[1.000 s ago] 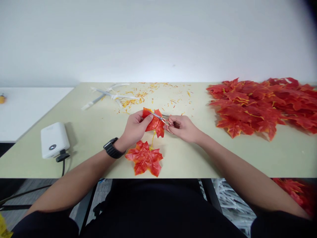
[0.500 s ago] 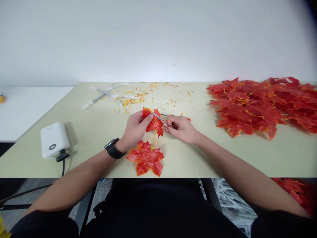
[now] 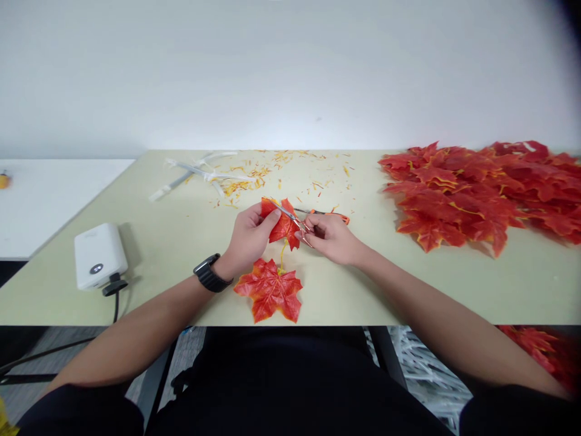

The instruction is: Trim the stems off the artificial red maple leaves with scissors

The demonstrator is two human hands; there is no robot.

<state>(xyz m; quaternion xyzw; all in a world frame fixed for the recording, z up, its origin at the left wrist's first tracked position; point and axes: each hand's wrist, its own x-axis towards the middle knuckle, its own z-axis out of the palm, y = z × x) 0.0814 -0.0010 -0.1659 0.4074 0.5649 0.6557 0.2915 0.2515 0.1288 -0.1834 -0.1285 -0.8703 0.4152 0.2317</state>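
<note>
My left hand point(image 3: 249, 237) pinches a red-orange artificial maple leaf point(image 3: 284, 225) just above the table's middle. A thin yellow stem joins it to a second maple leaf point(image 3: 271, 290) lying flat near the front edge. My right hand point(image 3: 333, 238) grips small scissors point(image 3: 295, 221), whose silver blades lie across the upper part of the held leaf. A black watch sits on my left wrist.
A big heap of red maple leaves point(image 3: 481, 191) covers the beige table point(image 3: 181, 242) at the right. Cut orange scraps point(image 3: 272, 172) and white plastic stems point(image 3: 200, 172) lie at the back. A white device point(image 3: 98, 255) with a cable sits left.
Both hands and the leaves have shifted slightly right and toward me. An orange scrap now shows on the table just behind my right hand.
</note>
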